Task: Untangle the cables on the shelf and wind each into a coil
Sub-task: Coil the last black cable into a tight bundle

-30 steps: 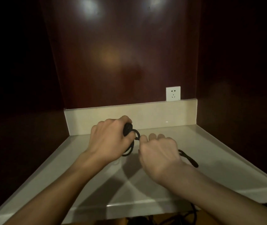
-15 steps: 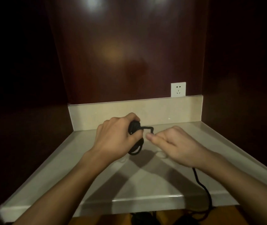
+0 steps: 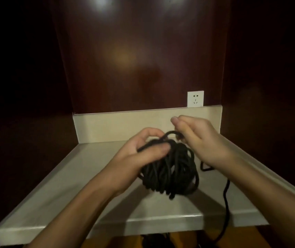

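Note:
A thick black cable coil (image 3: 170,169) of several loops hangs above the pale shelf (image 3: 93,179). My left hand (image 3: 143,151) grips the coil at its top, thumb laid across the strands. My right hand (image 3: 196,138) is just right of it, fingers curled round a short arc of the same cable (image 3: 171,132) that runs between the two hands. The free cable tail (image 3: 226,203) drops under my right wrist, crosses the shelf and falls over the front edge.
A white wall socket (image 3: 195,98) sits on the dark wooden back panel above the shelf's cream upstand (image 3: 125,126). Dark side walls close the niche left and right. More dark cable lies below the shelf's front edge (image 3: 153,238).
Both hands have lifted and come toward me, and the coil in my left hand shows far fuller. My right hand has risen to the right, drawing the cable up over the coil.

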Available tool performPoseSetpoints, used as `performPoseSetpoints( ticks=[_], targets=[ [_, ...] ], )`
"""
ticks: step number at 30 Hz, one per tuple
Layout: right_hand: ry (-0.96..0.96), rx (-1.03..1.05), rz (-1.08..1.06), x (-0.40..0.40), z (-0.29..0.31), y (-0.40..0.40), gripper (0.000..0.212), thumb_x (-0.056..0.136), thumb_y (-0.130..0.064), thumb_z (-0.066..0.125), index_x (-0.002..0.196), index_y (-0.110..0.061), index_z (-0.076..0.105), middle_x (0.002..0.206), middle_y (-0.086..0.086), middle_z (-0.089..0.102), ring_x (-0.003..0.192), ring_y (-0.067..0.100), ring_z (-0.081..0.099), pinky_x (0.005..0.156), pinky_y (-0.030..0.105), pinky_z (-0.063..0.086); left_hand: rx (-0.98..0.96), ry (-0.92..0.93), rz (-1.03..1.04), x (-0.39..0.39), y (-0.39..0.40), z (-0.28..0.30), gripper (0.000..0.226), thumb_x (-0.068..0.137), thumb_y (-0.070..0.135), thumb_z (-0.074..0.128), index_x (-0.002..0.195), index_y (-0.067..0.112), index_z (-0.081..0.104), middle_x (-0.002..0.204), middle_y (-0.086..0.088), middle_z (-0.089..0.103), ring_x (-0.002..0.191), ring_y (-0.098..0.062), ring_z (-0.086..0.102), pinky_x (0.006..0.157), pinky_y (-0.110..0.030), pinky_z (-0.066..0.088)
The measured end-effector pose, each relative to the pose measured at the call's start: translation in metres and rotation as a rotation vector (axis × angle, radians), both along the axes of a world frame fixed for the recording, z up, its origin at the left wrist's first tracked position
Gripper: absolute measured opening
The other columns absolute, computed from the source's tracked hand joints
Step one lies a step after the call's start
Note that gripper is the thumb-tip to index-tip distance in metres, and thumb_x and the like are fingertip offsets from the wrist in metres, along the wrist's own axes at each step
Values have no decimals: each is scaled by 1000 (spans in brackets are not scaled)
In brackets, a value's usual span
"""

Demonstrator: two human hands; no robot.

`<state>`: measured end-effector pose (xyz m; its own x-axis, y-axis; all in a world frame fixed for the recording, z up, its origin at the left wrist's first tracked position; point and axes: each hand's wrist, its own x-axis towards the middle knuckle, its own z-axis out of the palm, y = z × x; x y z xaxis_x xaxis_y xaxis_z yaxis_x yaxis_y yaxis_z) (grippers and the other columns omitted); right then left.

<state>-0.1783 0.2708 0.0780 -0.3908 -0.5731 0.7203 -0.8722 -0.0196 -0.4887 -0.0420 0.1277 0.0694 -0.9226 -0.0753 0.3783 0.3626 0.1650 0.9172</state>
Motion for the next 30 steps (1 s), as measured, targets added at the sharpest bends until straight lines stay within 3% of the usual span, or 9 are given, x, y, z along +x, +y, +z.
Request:
performPoseSetpoints(
  ticks=[4,7,9,13,17,20,23,26,30],
  targets=[
    [-401,-161,77,36,-37,-25,78,96,11,49,77,-63,63,74,-43,61,78,-18,60,73,10,48,574,116,10,-18,5,-10,46,74,25,71,117,10,66,106,-10,73,96,-20,72,77,-28,59],
    [-387,-349,-30,53,-68,-51,15,102,-22,48,99,-32,59,78,-8,68,71,8,64,66,37,53,864,151,-20,-24,7,-13,43,84,33,60,118,7,67,106,-12,75,92,-19,74,71,-27,60],
    [-389,-284,-72,63,-86,-59,7,101,-27,49,101,-33,52,69,-3,60,58,9,57,57,34,46,899,166,62,-24,5,-16,43,95,38,49,114,6,68,103,-13,76,89,-19,75,69,-26,60],
    [-533,-40,73,71,-95,-53,16,94,-14,59,105,-25,55,55,0,53,47,12,55,54,39,51,635,328,465,-25,-4,-38,45,90,43,66,117,6,69,114,-18,72,111,-35,68,95,-45,56],
    [-698,385,307,64,-94,-36,19,84,-10,65,101,-13,56,60,4,64,53,15,61,57,24,49,545,490,816,-25,-5,-45,28,92,40,68,110,20,72,108,-3,74,106,-19,70,94,-49,57],
    [-591,450,364,67,-95,-25,15,92,-11,63,105,-15,58,69,6,70,72,17,68,79,26,51,401,588,973,-23,-6,-42,14,97,21,64,110,18,67,104,8,70,98,1,66,84,-18,54],
    [-338,562,202,66,-96,-14,24,96,-20,55,120,-20,55,89,3,72,85,6,68,85,22,51,104,647,1024,-22,-11,-52,21,95,18,67,115,13,64,106,14,66,99,7,63,82,-8,47],
    [-101,508,53,66,-93,-5,23,94,-31,49,112,-28,63,97,-8,67,92,4,63,85,27,51,-313,663,1062,-24,-25,-67,38,93,35,64,120,8,66,105,4,71,97,-4,67,82,-17,53],
    [-84,326,14,55,-68,7,18,91,-41,62,85,-24,67,83,-13,65,84,5,63,74,25,50,-731,681,1076,-26,-30,-74,40,94,38,62,120,7,68,97,-7,73,82,-21,70,68,-41,58]
  ],
)
